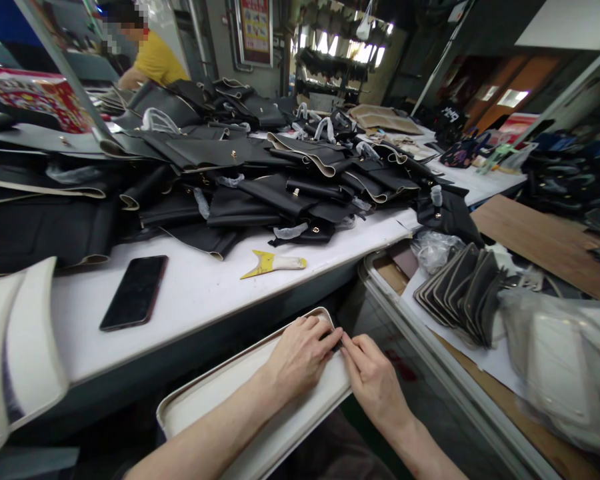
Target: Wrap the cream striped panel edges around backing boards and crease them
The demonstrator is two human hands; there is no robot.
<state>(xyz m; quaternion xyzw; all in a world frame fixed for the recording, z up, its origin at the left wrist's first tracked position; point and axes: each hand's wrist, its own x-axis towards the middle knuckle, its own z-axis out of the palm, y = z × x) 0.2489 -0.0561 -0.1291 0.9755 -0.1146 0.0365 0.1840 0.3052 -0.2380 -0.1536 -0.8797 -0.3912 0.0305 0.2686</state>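
Note:
A long white panel with a raised rim (230,378), shaped like a shallow tray, slants across the lap below the table edge. My left hand (303,357) bends over its far right end, fingers closed near the corner and pressed on the panel. Against those fingertips, the thumb and forefinger of my right hand (373,373) pinch at the edge. Between the fingertips shows a bit of something small and dark (337,340), mostly covered, so its kind cannot be made out. Both hands meet at this spot.
On the white table (200,293) lie a phone (136,292), a yellow notched tool (273,263) and a heap of black bags (260,200). Curved white pieces (33,340) stand at left. Dark flat pieces (463,293) and plastic-wrapped parts (560,360) lie right. A person in yellow (160,60) is behind.

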